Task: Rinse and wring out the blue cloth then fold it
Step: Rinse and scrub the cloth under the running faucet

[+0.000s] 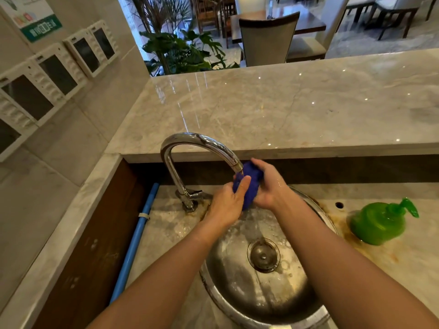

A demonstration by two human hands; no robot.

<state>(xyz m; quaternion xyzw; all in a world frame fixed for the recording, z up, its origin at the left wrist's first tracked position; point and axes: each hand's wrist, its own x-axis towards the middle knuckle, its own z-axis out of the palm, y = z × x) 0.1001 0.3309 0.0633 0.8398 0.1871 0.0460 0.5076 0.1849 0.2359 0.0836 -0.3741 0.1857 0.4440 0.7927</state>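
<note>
Both hands squeeze blue cloth (249, 186) over sink (237, 293).

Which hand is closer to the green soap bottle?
The right hand. It grips the blue cloth under the tap, on the side facing the green soap bottle; the left hand is farther, on the cloth's other side.

Two bare forearms run back from the left grip (226, 203) and the right grip (268, 186), no sleeves, watch or rings showing; the right grip glistens wet
</note>
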